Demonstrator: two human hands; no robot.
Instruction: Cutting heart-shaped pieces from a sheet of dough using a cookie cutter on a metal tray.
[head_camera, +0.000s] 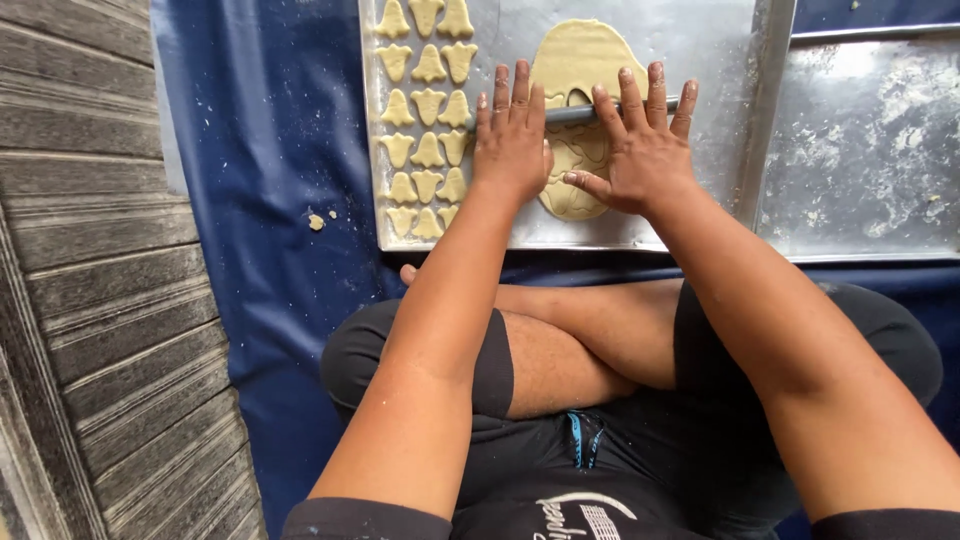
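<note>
a person in dark clothes, arms and lower legs bare

left hand (512, 140) and right hand (640, 150) are bare, with no rings, watch or gloves, and a little pale flour dusts the fingers and forearms. short black sleeves end near the shoulders. black shorts (700, 420) stop at the knees. a black top (560, 500) carries a white printed design low on the front, and a thin blue cord (580, 440) hangs at the waist.
</note>
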